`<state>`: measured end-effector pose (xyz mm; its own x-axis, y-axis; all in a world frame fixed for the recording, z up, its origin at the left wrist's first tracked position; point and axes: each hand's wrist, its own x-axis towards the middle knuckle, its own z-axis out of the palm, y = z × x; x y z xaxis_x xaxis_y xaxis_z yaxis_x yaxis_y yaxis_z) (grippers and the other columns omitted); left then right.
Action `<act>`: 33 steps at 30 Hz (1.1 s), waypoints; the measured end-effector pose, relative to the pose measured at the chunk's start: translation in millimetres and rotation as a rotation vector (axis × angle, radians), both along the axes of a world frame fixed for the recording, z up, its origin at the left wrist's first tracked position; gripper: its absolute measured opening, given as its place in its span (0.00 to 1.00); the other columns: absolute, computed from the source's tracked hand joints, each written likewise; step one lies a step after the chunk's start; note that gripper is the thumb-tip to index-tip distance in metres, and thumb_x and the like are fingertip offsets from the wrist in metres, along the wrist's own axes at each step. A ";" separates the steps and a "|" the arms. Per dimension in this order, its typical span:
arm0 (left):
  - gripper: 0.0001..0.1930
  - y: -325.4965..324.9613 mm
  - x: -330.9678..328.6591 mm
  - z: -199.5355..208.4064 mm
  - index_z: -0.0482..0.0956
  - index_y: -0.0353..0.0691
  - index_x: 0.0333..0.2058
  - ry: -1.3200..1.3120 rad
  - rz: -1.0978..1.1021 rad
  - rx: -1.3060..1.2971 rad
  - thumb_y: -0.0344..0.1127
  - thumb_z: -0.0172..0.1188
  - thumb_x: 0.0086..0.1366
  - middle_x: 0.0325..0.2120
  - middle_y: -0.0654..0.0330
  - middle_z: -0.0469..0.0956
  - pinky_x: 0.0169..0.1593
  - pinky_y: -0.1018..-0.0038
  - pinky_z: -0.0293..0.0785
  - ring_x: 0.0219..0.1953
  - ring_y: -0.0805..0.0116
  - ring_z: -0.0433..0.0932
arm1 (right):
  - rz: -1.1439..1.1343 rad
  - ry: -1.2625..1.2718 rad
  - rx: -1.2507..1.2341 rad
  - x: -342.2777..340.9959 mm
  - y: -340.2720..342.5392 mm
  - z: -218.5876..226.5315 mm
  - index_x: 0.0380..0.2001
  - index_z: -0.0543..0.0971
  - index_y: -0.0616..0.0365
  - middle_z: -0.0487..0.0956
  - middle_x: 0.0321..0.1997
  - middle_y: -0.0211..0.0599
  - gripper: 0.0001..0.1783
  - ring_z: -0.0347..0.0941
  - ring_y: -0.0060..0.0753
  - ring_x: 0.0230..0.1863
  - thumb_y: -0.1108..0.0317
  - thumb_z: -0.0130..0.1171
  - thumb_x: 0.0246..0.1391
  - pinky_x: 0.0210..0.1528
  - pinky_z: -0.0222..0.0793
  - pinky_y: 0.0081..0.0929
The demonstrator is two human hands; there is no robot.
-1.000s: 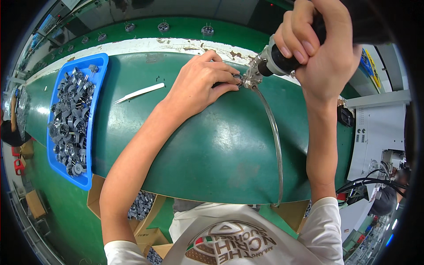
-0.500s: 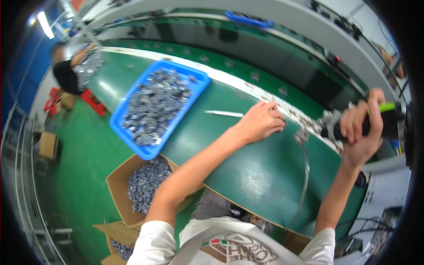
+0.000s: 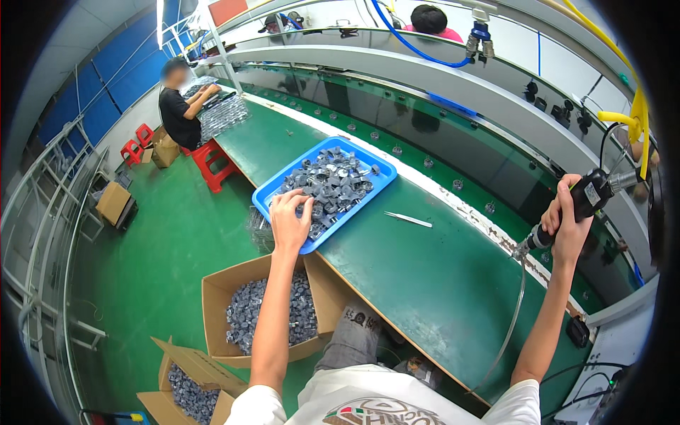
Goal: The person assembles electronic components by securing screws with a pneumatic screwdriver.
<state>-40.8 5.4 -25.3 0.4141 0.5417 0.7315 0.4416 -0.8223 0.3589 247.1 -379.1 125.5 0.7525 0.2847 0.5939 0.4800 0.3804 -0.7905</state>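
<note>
My left hand [image 3: 289, 221] is over the near left edge of a blue tray [image 3: 387, 170], fingers curled and pinched against small dark grey round parts [image 3: 338, 178]. Whatever those fingers grip is hidden. Over the bench's right side, my right hand [image 3: 567, 225] is wrapped round a black power screwdriver [image 3: 591, 194], its tip slanting down to the left. A thin clear tube [image 3: 522, 301] hangs from near the tip. White tweezers [image 3: 409, 219] lie on the green bench top [image 3: 397, 273] between the two hands.
Below the bench's left edge stand an open cardboard box [image 3: 214, 312] of grey parts and a second box [image 3: 157, 400]. Clear parts [image 3: 428, 163] sit spaced along a green conveyor behind the bench. A co-worker [image 3: 180, 117] sits far left near red stools [image 3: 212, 164].
My left hand has moved left from the bench near the screwdriver's tip to the tray. My right hand keeps its hold on the screwdriver. The head view has shifted, showing more of the far side.
</note>
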 end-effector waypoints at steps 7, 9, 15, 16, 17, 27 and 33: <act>0.05 -65.7 90.5 34.2 0.87 0.41 0.37 -0.202 -0.080 0.075 0.29 0.67 0.61 0.41 0.57 0.84 0.56 0.61 0.71 0.48 0.54 0.78 | 0.003 0.072 0.023 10.1 -5.8 2.5 0.37 0.77 0.57 0.65 0.14 0.21 0.08 0.58 0.13 0.12 0.66 0.65 0.65 0.16 0.53 0.18; 0.06 -96.4 143.5 37.1 0.86 0.39 0.37 -0.154 -0.446 0.025 0.29 0.67 0.61 0.40 0.57 0.84 0.54 0.62 0.72 0.46 0.55 0.79 | 0.004 0.087 0.031 11.2 -0.7 4.4 0.36 0.77 0.57 0.65 0.15 0.19 0.09 0.58 0.11 0.13 0.66 0.66 0.63 0.16 0.53 0.18; 0.10 -118.2 291.1 2.1 0.88 0.41 0.35 0.147 -0.657 -0.020 0.39 0.72 0.58 0.38 0.54 0.86 0.49 0.61 0.77 0.43 0.51 0.82 | 0.032 0.015 0.031 21.2 11.5 9.2 0.29 0.76 0.58 0.67 0.15 0.19 0.12 0.60 0.11 0.13 0.65 0.66 0.62 0.15 0.55 0.18; 0.11 -127.2 306.4 1.6 0.88 0.41 0.33 0.223 -0.584 -0.120 0.40 0.73 0.56 0.34 0.54 0.86 0.46 0.60 0.78 0.40 0.51 0.83 | 0.020 0.007 0.019 24.5 9.2 9.2 0.28 0.76 0.59 0.67 0.15 0.19 0.13 0.61 0.11 0.13 0.65 0.66 0.62 0.15 0.55 0.18; 0.11 -134.3 318.3 2.0 0.88 0.41 0.31 0.300 -0.504 -0.217 0.42 0.74 0.54 0.31 0.54 0.86 0.44 0.59 0.79 0.37 0.51 0.84 | 0.000 -0.005 0.015 25.8 8.1 9.9 0.26 0.76 0.59 0.68 0.15 0.20 0.14 0.61 0.12 0.12 0.65 0.66 0.62 0.15 0.56 0.18; 0.06 -168.4 299.0 2.9 0.88 0.39 0.30 0.129 -1.113 -0.024 0.32 0.73 0.54 0.32 0.57 0.87 0.45 0.62 0.79 0.40 0.54 0.81 | 0.009 -0.018 0.103 23.7 14.0 7.1 0.24 0.76 0.58 0.68 0.13 0.21 0.14 0.61 0.13 0.11 0.66 0.66 0.62 0.14 0.56 0.19; 0.11 -181.6 237.3 -13.7 0.90 0.42 0.37 0.310 -1.292 -0.223 0.29 0.75 0.52 0.41 0.63 0.85 0.48 0.66 0.77 0.42 0.61 0.76 | -0.098 0.213 -0.129 0.3 19.5 29.6 0.31 0.72 0.60 0.65 0.11 0.26 0.11 0.56 0.18 0.08 0.66 0.60 0.65 0.13 0.55 0.22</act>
